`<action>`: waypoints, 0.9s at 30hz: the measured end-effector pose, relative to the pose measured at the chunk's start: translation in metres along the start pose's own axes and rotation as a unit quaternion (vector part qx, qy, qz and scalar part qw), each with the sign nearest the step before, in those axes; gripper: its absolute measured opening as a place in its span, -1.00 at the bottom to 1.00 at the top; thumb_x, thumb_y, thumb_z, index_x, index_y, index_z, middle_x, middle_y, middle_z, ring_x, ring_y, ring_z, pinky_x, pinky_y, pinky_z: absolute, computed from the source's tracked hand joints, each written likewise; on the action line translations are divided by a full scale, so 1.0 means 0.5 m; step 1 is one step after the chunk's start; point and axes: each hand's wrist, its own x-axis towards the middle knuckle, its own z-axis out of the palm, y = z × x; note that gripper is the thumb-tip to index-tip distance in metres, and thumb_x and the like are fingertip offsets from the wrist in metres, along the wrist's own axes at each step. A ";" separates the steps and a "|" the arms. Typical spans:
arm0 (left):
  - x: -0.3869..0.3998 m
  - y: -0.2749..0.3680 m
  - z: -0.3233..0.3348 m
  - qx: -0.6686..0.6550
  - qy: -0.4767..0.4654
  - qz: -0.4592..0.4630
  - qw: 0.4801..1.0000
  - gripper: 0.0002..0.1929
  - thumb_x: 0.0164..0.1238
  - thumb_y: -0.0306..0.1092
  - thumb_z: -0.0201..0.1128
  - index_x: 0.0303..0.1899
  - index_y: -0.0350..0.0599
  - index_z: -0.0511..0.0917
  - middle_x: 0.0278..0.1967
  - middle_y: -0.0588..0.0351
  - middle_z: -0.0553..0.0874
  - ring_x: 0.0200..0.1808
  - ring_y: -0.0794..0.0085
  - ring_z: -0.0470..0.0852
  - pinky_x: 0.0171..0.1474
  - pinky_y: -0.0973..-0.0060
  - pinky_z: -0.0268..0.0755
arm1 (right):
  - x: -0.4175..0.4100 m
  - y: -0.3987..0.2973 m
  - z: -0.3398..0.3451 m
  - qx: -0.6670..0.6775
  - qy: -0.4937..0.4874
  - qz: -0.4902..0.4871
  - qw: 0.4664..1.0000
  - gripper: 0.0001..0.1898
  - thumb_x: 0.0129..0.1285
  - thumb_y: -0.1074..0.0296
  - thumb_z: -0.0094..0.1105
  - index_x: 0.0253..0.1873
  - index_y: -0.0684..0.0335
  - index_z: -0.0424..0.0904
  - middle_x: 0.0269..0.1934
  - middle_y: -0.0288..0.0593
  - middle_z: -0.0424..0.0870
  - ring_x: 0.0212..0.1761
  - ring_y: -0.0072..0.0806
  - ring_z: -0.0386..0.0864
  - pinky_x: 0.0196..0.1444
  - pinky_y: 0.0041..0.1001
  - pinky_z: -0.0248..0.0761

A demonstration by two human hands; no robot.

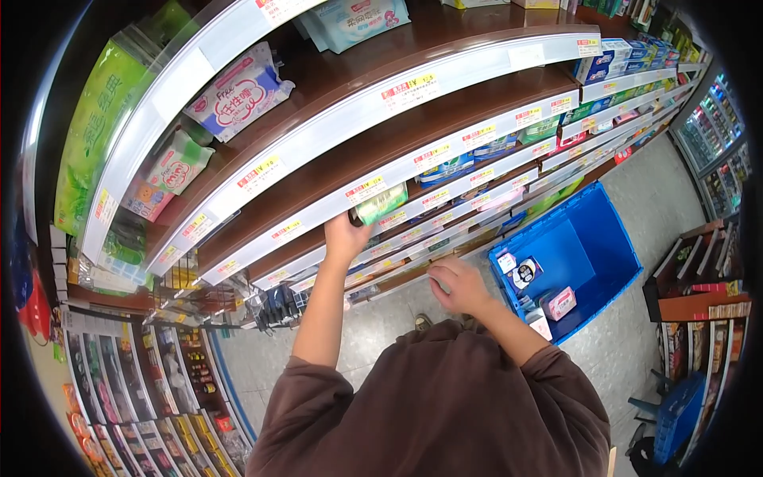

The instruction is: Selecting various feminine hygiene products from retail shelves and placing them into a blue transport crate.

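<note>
My left hand (347, 238) reaches to a lower shelf and touches the near end of a green package (381, 204); its fingers are partly hidden, so the grip cannot be made out. My right hand (456, 285) hangs in the air before the lower shelves, fingers loosely curled, with nothing visible in it. To its right a blue plastic crate (614, 238) stands on the floor. Inside lie a pink package (559, 303), a dark blue and white package (527, 273) and a few white ones.
Shelf edges with price labels (411, 92) curve across the front. White and purple packages (241, 92) lie upper left, toothpaste boxes (608, 59) upper right. More shelving (685, 298) stands at the right, near a blue folded object (679, 417). A lit cooler (715, 131) is at the far right.
</note>
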 end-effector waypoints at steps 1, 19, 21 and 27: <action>-0.012 0.014 -0.012 0.050 0.003 0.024 0.998 -0.41 0.06 -0.33 0.58 0.16 -0.27 0.59 -0.02 -0.20 0.73 0.13 -0.08 0.69 0.25 0.15 0.51 | 0.012 -0.009 -0.013 -0.014 0.024 0.000 1.000 -0.69 0.10 0.40 0.46 -0.03 0.19 0.65 -0.03 -0.11 0.70 -0.07 -0.14 0.68 -0.01 -0.17 0.58; -0.035 0.302 0.064 -0.530 -0.252 -0.132 0.798 -0.21 0.32 0.16 0.49 0.34 -0.27 0.43 0.15 0.05 0.67 0.18 0.40 0.65 0.26 0.44 0.50 | 0.128 0.004 -0.324 0.405 -0.096 0.298 0.859 -0.35 0.13 0.37 0.62 0.33 0.32 0.57 0.13 -0.17 0.73 0.17 -0.51 0.63 0.26 -0.43 0.50; -0.006 0.348 0.081 -0.516 -0.256 -0.105 0.810 -0.20 0.30 0.17 0.50 0.33 -0.27 0.43 0.15 0.04 0.67 0.18 0.39 0.65 0.26 0.43 0.49 | 0.125 0.011 -0.367 0.383 -0.072 0.287 0.875 -0.36 0.15 0.35 0.61 0.33 0.33 0.56 0.12 -0.18 0.74 0.17 -0.52 0.63 0.28 -0.43 0.49; 0.012 0.412 0.166 -0.443 -0.354 -0.084 0.820 -0.27 0.41 0.01 0.44 0.40 -0.27 0.37 0.16 0.00 0.66 0.17 0.39 0.63 0.28 0.38 0.45 | 0.000 0.091 -0.421 0.406 -0.032 0.301 0.862 -0.43 0.23 0.24 0.56 0.27 0.35 0.57 0.11 -0.12 0.71 0.17 -0.45 0.61 0.25 -0.41 0.48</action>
